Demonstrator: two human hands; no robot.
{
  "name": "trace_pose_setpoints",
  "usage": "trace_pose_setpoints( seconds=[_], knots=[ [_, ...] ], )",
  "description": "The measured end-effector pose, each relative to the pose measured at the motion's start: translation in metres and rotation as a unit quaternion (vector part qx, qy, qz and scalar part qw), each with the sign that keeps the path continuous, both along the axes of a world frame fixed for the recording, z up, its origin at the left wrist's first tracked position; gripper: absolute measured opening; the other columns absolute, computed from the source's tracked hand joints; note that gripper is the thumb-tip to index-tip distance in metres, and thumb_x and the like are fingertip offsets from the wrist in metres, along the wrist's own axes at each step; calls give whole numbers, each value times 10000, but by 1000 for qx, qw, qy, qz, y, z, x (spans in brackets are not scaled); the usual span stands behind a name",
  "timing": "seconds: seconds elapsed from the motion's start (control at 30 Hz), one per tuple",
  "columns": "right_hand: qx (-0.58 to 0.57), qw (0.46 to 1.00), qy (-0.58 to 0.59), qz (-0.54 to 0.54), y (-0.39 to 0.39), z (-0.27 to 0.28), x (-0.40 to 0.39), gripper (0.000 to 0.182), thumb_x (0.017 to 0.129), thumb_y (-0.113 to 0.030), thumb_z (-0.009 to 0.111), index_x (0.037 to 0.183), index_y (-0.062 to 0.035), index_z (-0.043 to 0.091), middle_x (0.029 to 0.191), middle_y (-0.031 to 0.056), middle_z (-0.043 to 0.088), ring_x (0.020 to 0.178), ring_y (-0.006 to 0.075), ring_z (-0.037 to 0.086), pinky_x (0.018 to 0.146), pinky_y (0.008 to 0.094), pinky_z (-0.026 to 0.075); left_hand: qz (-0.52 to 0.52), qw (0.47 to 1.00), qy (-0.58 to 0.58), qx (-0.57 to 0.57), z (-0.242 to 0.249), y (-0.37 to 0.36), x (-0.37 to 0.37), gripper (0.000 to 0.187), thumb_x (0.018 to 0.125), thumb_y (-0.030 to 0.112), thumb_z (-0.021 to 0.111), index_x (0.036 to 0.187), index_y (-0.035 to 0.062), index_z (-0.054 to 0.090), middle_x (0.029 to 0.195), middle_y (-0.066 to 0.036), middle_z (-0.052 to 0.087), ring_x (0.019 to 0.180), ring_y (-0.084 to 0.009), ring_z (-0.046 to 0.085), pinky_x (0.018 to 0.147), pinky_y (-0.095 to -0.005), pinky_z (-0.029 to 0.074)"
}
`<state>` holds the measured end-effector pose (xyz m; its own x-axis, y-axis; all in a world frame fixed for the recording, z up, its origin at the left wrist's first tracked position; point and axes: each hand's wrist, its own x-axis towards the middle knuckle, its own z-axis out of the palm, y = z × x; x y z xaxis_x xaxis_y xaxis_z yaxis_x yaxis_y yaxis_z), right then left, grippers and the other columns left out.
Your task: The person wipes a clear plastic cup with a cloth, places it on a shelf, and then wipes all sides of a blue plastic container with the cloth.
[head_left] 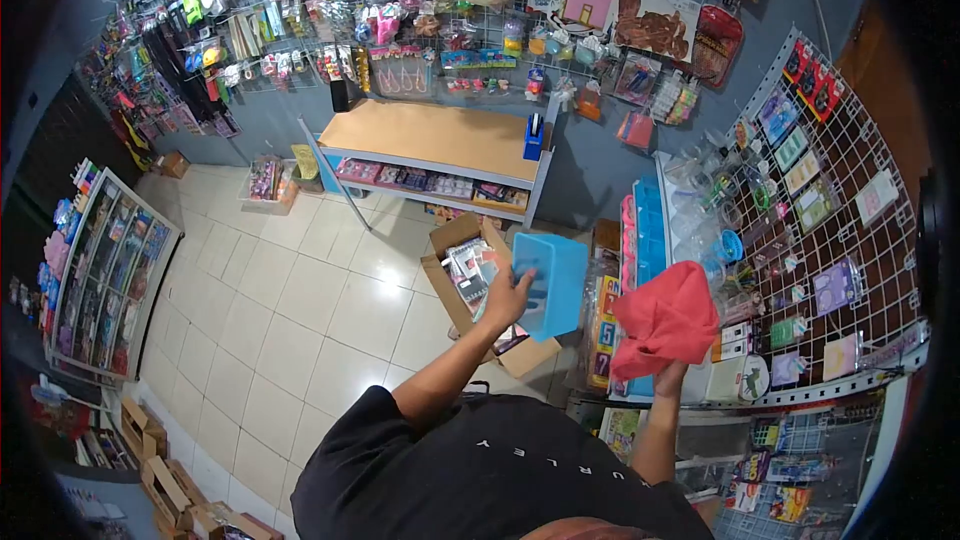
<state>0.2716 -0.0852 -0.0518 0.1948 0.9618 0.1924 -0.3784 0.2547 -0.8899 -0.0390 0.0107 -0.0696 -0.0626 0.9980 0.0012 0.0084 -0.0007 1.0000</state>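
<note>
A translucent blue plastic bin point(562, 285) is held by my left hand point(507, 298), which grips its near-left side with the thumb inside or over the rim. Below and left of the bin, an open cardboard box point(437, 283) holds packaged items. My right hand point(672, 377) holds a crumpled red cloth point(668, 320) from beneath; the cloth hides most of the fingers. The cloth hangs over the right-hand shelf, beside a row of blue trays point(650, 230).
A tan-topped shelf table point(430, 135) with a blue tape dispenser point(534, 137) stands ahead. Wire racks point(845, 180) with hanging goods line the right. A display case point(115, 275) stands at the left; a clear tub point(268, 188) is on the tiled floor.
</note>
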Motion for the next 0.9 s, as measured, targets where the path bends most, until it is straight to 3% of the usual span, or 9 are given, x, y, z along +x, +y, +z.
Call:
trace_pose_setpoints(
  seconds=[0.07, 0.2, 0.3, 0.4, 0.47, 0.6, 0.73, 0.8, 0.9],
  knots=[
    [-61, 983, -120, 121, -2, 11, -5, 744, 963, -509, 511, 1490, -42, 270, 1482, 120, 401, 1321, 296, 454, 1060, 449, 414, -23, 999, 23, 11, 27, -9, 16, 276, 995, 160, 555, 1219, 6, 508, 999, -125, 683, 797, -198, 687, 636, -313, 554],
    [172, 892, -404, -110, 10, 88, -102, 606, 924, -214, 508, 1435, 61, 334, 1514, 205, 358, 1403, 296, 366, 1154, 432, 269, -93, 981, 102, 135, 42, -35, 68, 318, 993, 174, 537, 1260, 22, 453, 909, -212, 681, 810, -353, 694, 689, -439, 540],
    [206, 926, -297, -107, 15, 99, -97, 642, 842, -98, 578, 1412, 83, 347, 1523, 214, 339, 1407, 293, 360, 1159, 395, 251, -127, 971, 128, 155, 59, -31, 66, 307, 982, 174, 544, 1227, 16, 450, 871, -270, 654, 861, -464, 640, 695, -517, 494],
    [86, 922, -320, -200, 13, 21, -53, 475, 928, -139, 551, 1357, 35, 445, 1437, 169, 434, 1289, 276, 451, 1089, 377, 334, -156, 961, 174, 144, 82, -39, 67, 281, 974, 165, 550, 1194, 17, 457, 879, -277, 649, 879, -482, 613, 687, -536, 473],
    [18, 921, -369, -120, 16, -30, -11, 426, 873, -94, 567, 1278, 30, 523, 1371, 178, 503, 1272, 296, 484, 1091, 382, 336, -149, 961, 170, 157, 83, -39, 71, 265, 976, 169, 547, 1176, 17, 460, 876, -278, 649, 869, -487, 615, 680, -542, 468],
    [1, 924, -318, -210, 13, 24, -26, 290, 852, -53, 570, 1131, -3, 632, 1265, 159, 585, 1217, 313, 527, 1073, 390, 358, -149, 966, 161, 136, 85, -42, 77, 288, 980, 171, 549, 1210, 23, 457, 888, -270, 656, 875, -482, 629, 691, -520, 482],
    [129, 880, -414, -194, 23, 23, -19, 353, 948, -91, 531, 1280, 25, 521, 1309, 121, 547, 1165, 239, 536, 1001, 358, 418, -125, 980, 76, 134, 66, -36, 77, 325, 983, 176, 558, 1257, 26, 466, 920, -253, 665, 904, -447, 653, 731, -465, 505],
    [117, 906, -366, -180, 30, 3, -10, 377, 967, -125, 516, 1318, 13, 495, 1354, 114, 512, 1209, 234, 509, 1022, 363, 409, -105, 979, 81, 158, 55, -31, 70, 336, 985, 177, 560, 1274, 29, 474, 936, -247, 668, 919, -428, 663, 749, -439, 511],
    [40, 991, -63, -108, 31, -26, 10, 415, 996, -175, 494, 1374, -6, 457, 1421, 104, 461, 1274, 227, 468, 1052, 370, 396, -106, 964, 205, 134, 78, -30, 42, 290, 974, 140, 562, 1249, 51, 550, 1035, -233, 674, 962, -409, 653, 779, -424, 518]
  ],
)
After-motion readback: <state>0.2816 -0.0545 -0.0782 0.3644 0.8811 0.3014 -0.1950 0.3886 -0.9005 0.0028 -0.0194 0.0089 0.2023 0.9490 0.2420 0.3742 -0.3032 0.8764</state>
